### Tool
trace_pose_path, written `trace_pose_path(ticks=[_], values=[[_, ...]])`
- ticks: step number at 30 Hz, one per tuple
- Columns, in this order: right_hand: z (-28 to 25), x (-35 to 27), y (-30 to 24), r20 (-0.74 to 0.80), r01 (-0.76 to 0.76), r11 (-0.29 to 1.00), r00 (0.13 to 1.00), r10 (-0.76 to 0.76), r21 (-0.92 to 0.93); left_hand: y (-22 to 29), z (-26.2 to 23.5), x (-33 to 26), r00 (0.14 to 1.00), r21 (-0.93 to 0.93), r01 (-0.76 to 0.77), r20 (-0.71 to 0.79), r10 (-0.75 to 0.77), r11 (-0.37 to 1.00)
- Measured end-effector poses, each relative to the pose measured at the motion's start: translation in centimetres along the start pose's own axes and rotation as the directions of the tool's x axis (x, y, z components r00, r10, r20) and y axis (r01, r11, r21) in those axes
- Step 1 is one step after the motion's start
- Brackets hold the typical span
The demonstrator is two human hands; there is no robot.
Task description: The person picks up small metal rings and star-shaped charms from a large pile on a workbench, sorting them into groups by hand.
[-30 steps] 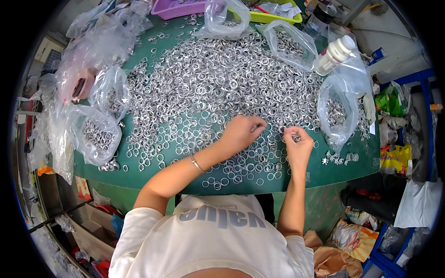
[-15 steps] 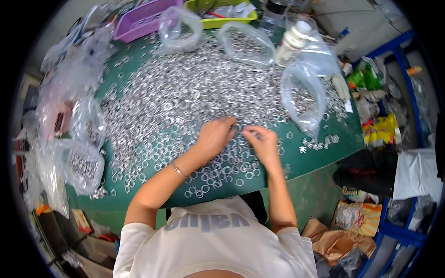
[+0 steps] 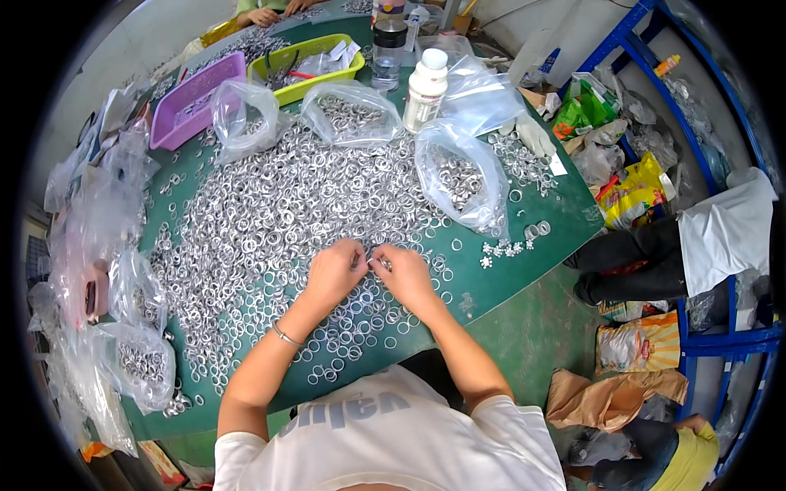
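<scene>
Nearest to us on the green tabletop (image 3: 512,278), we saw scattered thin silver metal rings (image 3: 330,376) lying flat. Just beyond these, our left hand (image 3: 336,268), a silver bracelet (image 3: 284,334) around its wrist, and our right hand (image 3: 403,274) met almost fingertip to fingertip over the rings. Both had their fingers curled inward, but we could not tell whether anything was gripped between them. To the right lay a little cluster of small silver pieces (image 3: 497,250). Past the hands spread a dense heap of silver rings (image 3: 319,180), and at its right side sat an open clear plastic bag (image 3: 468,182) with rings inside. Farther off we had a white bottle (image 3: 425,96) standing upright, a yellow-green plastic basket (image 3: 323,84) and a purple plastic tray (image 3: 176,137); at the far end showed a co-worker's hand (image 3: 262,16).
</scene>
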State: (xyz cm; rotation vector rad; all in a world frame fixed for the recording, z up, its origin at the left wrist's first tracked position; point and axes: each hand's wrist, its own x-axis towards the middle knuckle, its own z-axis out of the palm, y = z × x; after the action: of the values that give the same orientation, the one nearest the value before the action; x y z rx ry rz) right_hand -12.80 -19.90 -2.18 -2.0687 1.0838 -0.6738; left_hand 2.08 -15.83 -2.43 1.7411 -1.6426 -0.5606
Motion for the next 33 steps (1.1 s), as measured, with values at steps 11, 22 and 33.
trace_pose_path(ticks=[11,22,33], values=[[-2.2,-0.4,-0.1,0.483,-0.463,-0.149,0.861,0.162,0.874,-0.7,-2.0,-1.4,0.911,-0.842,0.341,0.406,-0.074,-0.418],[-2.1,-1.0,2.9,0.46,-0.283,-0.746,0.887,0.035,0.603,-1.7,-3.0,-4.9,0.891,-0.918,0.392,0.395,-0.223,-0.061],[1.0,-2.0,-3.5,0.393,-0.32,-0.233,0.814,0.428,0.918,3.2,-0.7,-7.1,0.613,-0.694,0.624,0.72,-0.326,-0.36]])
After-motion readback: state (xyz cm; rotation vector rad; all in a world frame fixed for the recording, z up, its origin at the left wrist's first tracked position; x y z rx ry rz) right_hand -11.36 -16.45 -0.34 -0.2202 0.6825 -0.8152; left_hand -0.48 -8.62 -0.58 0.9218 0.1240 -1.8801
